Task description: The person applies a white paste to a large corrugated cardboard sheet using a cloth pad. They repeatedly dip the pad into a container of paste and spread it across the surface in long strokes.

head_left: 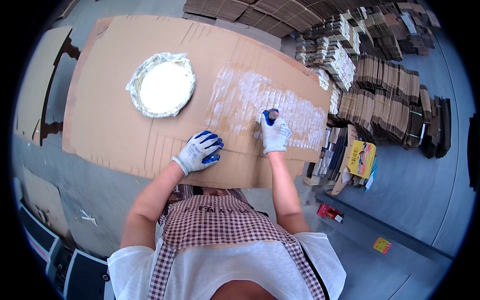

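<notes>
A large cardboard sheet (pixel 115 60) covers the work surface in front of me. White, wet-looking streaks of paste (pixel 237 92) coat its right part. My right hand (pixel 275 131), in a white and blue glove, is closed round a tool with a dark handle end (pixel 272 114); its working end is hidden under the hand, over the streaks. My left hand (pixel 200 152), gloved alike, lies with its fingers stretched on the cardboard near the front edge, beside a cut strip. Beyond it stands a round basin (pixel 134 85) lined with crinkled film, holding bright white liquid.
Bundled cardboard stacks (pixel 385 75) rise at the right and along the back (pixel 280 17). A yellow box (pixel 362 159) sits by the right corner, with a red item (pixel 329 212) on the floor. Another board (pixel 40 75) stands at the left. Black-topped equipment (pixel 85 277) is at lower left.
</notes>
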`<state>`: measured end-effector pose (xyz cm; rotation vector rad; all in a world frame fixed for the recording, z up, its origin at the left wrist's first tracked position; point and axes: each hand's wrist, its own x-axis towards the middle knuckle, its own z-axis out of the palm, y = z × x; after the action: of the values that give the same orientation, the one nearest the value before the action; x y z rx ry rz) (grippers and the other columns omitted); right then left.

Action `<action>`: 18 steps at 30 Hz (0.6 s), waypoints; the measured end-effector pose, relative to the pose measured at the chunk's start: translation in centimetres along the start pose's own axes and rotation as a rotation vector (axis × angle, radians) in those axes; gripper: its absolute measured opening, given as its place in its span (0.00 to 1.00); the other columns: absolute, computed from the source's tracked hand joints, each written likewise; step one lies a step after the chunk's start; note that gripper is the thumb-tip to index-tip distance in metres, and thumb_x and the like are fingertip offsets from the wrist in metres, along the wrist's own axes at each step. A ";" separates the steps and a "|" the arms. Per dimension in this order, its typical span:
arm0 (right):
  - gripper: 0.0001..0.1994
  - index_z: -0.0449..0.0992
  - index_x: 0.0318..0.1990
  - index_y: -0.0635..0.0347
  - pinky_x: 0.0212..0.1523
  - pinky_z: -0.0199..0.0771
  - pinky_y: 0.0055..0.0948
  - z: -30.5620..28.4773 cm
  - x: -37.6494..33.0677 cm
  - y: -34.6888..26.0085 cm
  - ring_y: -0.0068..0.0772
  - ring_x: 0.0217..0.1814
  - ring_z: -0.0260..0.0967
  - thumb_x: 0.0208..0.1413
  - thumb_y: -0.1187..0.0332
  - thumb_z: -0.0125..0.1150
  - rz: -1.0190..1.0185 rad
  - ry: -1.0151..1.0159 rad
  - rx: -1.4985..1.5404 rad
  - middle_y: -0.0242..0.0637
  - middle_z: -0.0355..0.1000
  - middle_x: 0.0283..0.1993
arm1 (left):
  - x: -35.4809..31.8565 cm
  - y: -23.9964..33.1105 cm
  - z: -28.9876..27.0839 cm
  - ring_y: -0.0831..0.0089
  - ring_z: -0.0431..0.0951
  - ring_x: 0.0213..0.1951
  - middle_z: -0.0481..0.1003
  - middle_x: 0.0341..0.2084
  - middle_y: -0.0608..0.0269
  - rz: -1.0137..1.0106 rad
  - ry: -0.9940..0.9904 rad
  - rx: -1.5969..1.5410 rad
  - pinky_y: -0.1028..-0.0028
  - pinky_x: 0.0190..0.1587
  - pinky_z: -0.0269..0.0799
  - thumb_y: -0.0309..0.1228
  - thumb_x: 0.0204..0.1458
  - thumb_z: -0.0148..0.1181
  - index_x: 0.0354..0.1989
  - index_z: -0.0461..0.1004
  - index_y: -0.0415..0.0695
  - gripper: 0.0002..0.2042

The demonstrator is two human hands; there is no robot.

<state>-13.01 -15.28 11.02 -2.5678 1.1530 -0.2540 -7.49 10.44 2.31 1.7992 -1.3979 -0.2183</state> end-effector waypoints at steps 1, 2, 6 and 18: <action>0.17 0.79 0.42 0.58 0.44 0.75 0.43 -0.4 0.4 -0.5 0.51 0.41 0.77 0.52 0.55 0.66 0.018 0.038 0.136 0.49 0.78 0.38 | 0.0 0.0 -0.1 0.58 0.72 0.55 0.75 0.51 0.60 -0.006 0.002 0.009 0.56 0.63 0.63 0.38 0.49 0.62 0.48 0.77 0.46 0.18; 0.17 0.79 0.42 0.59 0.44 0.75 0.43 -0.8 0.6 -0.5 0.52 0.41 0.77 0.52 0.55 0.66 0.041 0.079 0.270 0.50 0.78 0.39 | -0.1 0.2 -0.2 0.58 0.72 0.54 0.75 0.50 0.60 -0.007 0.001 0.015 0.56 0.62 0.64 0.38 0.49 0.63 0.48 0.77 0.45 0.18; 0.19 0.78 0.45 0.62 0.45 0.75 0.42 2.2 4.6 5.0 0.48 0.43 0.78 0.50 0.58 0.70 0.321 0.014 0.649 0.50 0.79 0.41 | 1.1 0.5 -0.4 0.59 0.73 0.53 0.75 0.49 0.60 0.008 -0.032 0.005 0.57 0.62 0.64 0.38 0.50 0.62 0.46 0.77 0.46 0.16; 0.22 0.78 0.42 0.62 0.50 0.72 0.47 2.0 10.6 3.2 0.56 0.46 0.75 0.53 0.50 0.62 0.139 0.006 0.115 0.54 0.77 0.42 | 1.5 1.2 -0.4 0.57 0.72 0.55 0.75 0.49 0.59 -0.018 -0.083 0.029 0.54 0.62 0.63 0.39 0.49 0.63 0.50 0.76 0.47 0.19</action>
<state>-7.70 -24.87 8.39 -2.3773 1.2746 -0.2870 -7.55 9.30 3.87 1.8453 -1.4496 -0.2867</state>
